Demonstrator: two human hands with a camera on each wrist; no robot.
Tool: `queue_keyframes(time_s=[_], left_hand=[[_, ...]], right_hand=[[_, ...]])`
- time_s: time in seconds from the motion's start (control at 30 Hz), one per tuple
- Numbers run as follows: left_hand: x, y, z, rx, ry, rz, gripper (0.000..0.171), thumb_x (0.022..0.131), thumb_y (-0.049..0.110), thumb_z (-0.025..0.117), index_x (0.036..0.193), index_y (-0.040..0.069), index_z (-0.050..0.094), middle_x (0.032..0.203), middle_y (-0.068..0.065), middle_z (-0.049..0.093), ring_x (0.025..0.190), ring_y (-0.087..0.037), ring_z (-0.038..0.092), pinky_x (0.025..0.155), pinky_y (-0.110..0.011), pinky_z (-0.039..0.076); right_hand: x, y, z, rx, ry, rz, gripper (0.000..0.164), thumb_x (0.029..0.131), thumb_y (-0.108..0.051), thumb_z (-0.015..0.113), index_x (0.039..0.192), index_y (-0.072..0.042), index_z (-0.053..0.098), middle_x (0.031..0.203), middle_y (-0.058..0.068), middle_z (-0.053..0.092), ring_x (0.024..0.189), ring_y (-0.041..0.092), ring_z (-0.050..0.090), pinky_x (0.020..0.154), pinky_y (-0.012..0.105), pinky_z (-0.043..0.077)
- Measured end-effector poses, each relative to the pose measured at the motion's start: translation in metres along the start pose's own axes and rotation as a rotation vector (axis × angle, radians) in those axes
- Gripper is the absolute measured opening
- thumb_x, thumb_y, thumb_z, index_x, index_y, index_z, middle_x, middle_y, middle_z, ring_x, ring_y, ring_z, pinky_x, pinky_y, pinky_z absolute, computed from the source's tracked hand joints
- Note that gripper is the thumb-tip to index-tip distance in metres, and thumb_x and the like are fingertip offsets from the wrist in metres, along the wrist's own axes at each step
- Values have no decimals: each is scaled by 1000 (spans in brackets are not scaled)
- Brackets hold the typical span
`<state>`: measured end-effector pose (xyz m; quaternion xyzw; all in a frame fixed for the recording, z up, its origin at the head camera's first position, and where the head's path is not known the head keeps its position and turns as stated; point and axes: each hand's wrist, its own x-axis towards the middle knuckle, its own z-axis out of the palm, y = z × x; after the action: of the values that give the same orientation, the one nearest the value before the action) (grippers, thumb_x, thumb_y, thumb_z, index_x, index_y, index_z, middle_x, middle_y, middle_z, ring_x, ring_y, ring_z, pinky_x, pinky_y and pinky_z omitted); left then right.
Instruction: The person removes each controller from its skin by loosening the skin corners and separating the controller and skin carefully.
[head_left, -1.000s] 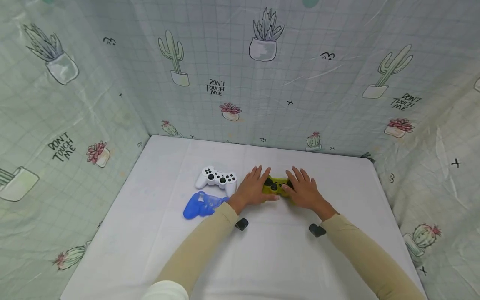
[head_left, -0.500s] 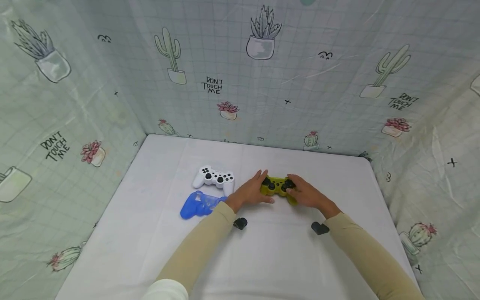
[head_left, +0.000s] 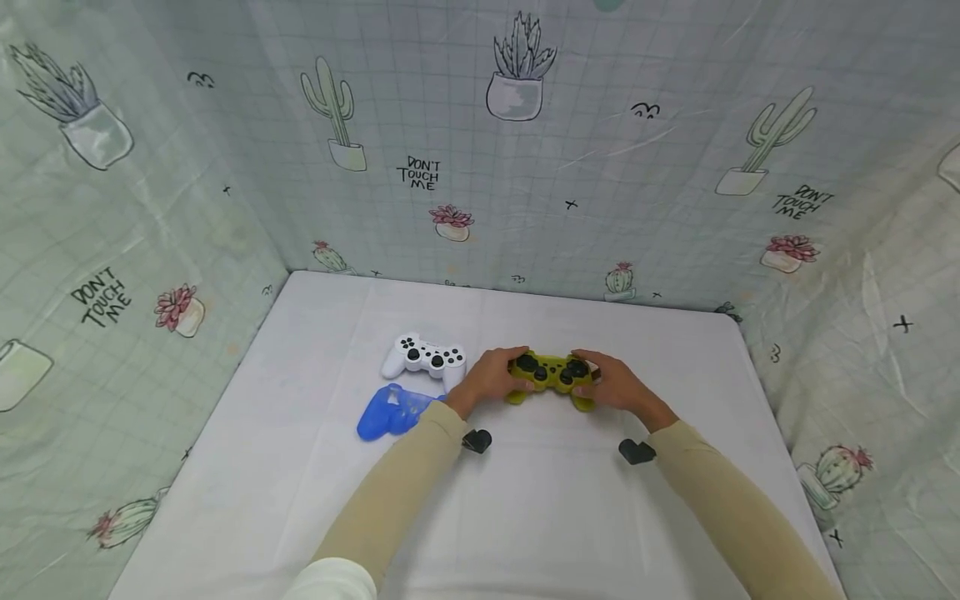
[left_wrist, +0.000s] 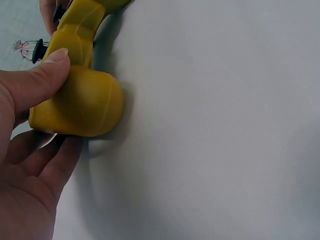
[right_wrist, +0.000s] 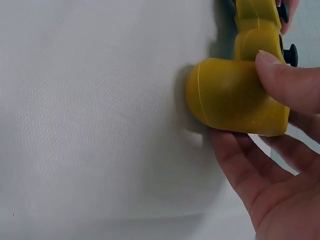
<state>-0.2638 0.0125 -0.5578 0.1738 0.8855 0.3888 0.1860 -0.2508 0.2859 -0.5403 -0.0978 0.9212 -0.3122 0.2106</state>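
A yellow-green game controller with black thumbsticks lies between my two hands, its grips toward me. My left hand grips its left end. In the left wrist view the thumb presses the near side of the yellow grip while the other fingers curl beneath it. My right hand holds the right end in the same way. Its thumb rests on the grip's near side in the right wrist view, with the fingers around the outer side. The controller's far edge is partly hidden by my fingertips in the head view.
Left of my left hand lies a white game controller. In front of it is a blue silicone controller cover, partly behind my left forearm. Dark wrist camera mounts hang under both wrists. A patterned curtain borders the white table.
Both hands have gone from spread over the controller to gripping its two ends. The left hand has drawn outward to the left end, and the fingers of both have curled in.
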Motion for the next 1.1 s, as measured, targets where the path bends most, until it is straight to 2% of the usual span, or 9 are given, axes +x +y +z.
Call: queue_keyframes(time_s=[0.13,0.23,0.33,0.43,0.5,0.63,0.87,1.1], left_hand=[[2,0,-3,-45,9,-15,69,90,29,83,152,17,55,147,-12,63,129,-26,61,116,-41,47],[2,2,-7,-115,15,-67,66,87,25,86,148,19,60,150,-11,62,133,-28,59,117,-43,46],[3,3,-9,-173,21,-116,65,84,22,88,144,21,64,152,-10,60,139,-29,56,120,-44,44],[5,4,-9,-215,25,-141,64,83,20,89,142,21,65,151,-10,61,140,-30,56,119,-43,45],[7,5,-9,-239,29,-156,64,82,19,89,142,21,66,150,-9,62,138,-29,57,118,-42,46],[8,8,-8,-243,37,-174,64,81,17,90,141,21,67,149,-8,63,136,-29,59,116,-40,48],[6,12,-9,-246,47,-172,65,79,13,90,139,17,68,147,-8,64,136,-29,59,117,-40,47],[5,11,-13,-220,42,-136,64,80,12,90,140,17,67,149,-8,63,142,-30,55,121,-42,43]], right_hand=[[5,5,0,96,20,42,67,91,-19,79,153,-17,52,157,22,50,120,37,65,95,48,57],[9,9,-1,175,10,72,65,90,-19,81,151,-20,56,162,19,46,129,38,62,105,52,54],[12,11,-2,252,-5,89,63,90,-18,80,149,-20,58,164,16,43,143,39,52,113,55,49],[14,13,-4,292,-4,93,61,89,-15,81,147,-18,61,163,16,45,149,39,45,113,51,51],[15,14,-5,319,-1,100,60,88,-12,81,145,-16,63,162,17,46,149,39,45,108,49,55],[15,13,-6,330,11,114,60,86,-9,83,143,-14,65,161,18,48,149,40,46,111,49,53],[12,6,-6,309,30,123,60,84,-8,83,142,-14,66,160,17,49,153,41,38,123,60,36],[9,4,-9,280,45,105,60,83,-11,83,141,-15,67,161,17,48,153,43,36,122,63,36]])
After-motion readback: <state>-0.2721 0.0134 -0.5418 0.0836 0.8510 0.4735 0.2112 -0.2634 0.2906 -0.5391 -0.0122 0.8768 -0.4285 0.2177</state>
